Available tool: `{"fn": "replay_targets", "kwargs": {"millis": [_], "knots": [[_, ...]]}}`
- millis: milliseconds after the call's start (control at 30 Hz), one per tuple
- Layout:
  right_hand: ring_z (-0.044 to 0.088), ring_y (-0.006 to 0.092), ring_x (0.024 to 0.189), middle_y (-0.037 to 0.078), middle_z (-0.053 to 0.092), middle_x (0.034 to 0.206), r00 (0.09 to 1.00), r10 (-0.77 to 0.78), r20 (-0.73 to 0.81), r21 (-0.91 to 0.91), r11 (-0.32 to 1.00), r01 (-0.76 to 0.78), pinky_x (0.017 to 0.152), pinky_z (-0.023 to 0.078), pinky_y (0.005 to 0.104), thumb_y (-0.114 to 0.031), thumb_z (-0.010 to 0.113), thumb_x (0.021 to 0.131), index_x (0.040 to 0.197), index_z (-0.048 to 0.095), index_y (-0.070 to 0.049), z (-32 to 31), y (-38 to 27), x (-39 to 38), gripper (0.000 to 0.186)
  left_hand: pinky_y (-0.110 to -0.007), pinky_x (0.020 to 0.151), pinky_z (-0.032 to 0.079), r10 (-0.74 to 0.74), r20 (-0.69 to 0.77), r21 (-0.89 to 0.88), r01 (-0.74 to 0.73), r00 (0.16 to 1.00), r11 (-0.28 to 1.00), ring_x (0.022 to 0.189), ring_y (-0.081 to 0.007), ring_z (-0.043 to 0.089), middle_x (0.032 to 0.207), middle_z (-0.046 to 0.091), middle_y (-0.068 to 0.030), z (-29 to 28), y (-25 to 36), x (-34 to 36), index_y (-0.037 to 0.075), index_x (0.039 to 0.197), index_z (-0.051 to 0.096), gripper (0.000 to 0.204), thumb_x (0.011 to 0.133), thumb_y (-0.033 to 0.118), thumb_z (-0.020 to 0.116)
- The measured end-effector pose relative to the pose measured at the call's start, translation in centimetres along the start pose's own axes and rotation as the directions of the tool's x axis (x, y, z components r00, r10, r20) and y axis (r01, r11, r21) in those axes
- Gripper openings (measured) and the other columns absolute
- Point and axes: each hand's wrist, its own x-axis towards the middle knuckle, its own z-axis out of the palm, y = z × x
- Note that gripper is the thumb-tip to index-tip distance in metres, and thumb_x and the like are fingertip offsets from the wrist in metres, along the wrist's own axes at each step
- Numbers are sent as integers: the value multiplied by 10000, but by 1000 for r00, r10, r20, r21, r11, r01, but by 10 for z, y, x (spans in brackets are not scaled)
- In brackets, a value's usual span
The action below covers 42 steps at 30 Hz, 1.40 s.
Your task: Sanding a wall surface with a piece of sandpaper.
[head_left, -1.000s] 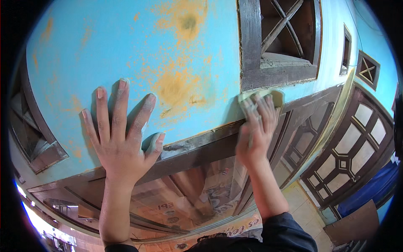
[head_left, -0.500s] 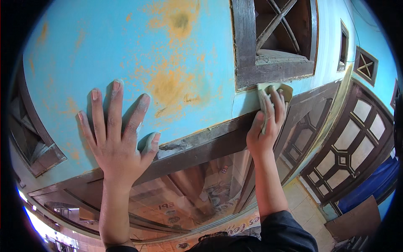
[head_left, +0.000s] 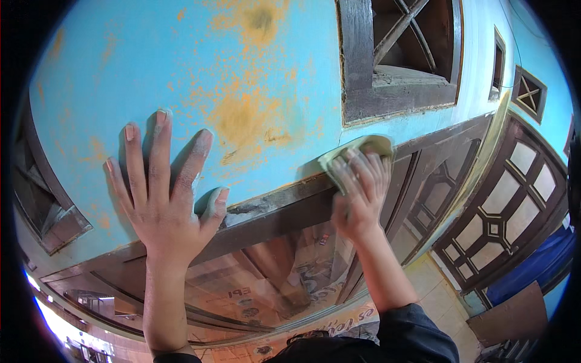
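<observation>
My left hand (head_left: 166,221) lies flat on the blue wall (head_left: 139,66), fingers spread and empty. My right hand (head_left: 361,212) holds a pale green sheet (head_left: 380,144) under bunched fingers at the wall's lower edge, below the barred vent (head_left: 393,40). Straying low, the sheet could catch on the brown rail (head_left: 296,209) and tear. I see no container.

left hand (head_left: 166,221) flat on blue wall (head_left: 139,66) mid-left, right hand (head_left: 361,209) kinda blurry, gripping a greenish pad (head_left: 381,144) right of center
</observation>
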Motion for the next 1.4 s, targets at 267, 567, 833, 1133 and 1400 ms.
{"fn": "replay_targets", "kwargs": {"millis": [267,567,833,1133,1400], "knots": [[430,408,1360,136,536,1413,995,-88,54,11,996,87,1175,223,580,-170,541,886,1343,603,-121,-2,-7,-14,464,-587,1193,130,29,-25,-19,-29,999,999,1490,-367,265,1583,377,-92,1,2,1,235,1403,567,542,928,492,518],[446,380,1361,125,545,1406,996,-39,78,7,999,38,1178,235,562,-147,582,837,1347,597,-131,-2,-14,-18,511,-589,1193,123,17,-14,-11,-17,1000,1000,1481,-363,287,1576,391,-71,3,0,-1,291,1411,554,544,911,504,534],[438,416,1354,155,524,1416,999,38,10,30,999,-39,1144,275,566,-142,457,975,1356,571,-76,-1,-17,-5,404,-593,1193,116,9,-8,-14,-9,1000,1000,1473,-363,303,1570,402,-58,2,0,0,330,1412,550,552,893,518,546],[410,398,1381,146,517,1431,998,-15,54,40,999,13,1185,198,573,-137,535,879,1360,582,-110,-2,-15,1,484,-591,1196,110,0,-9,-21,-1,1000,1000,1472,-360,307,1569,404,-59,2,2,1,328,1401,564,538,899,520,541],[435,420,1355,105,534,1431,995,77,-70,55,996,-73,1155,248,595,-128,541,894,1353,594,-154,8,-14,2,463,-595,1191,122,-1,-11,-21,1,1000,1000,1472,-360,308,1565,410,-50,2,2,0,332,1401,562,533,911,538,523]]}}
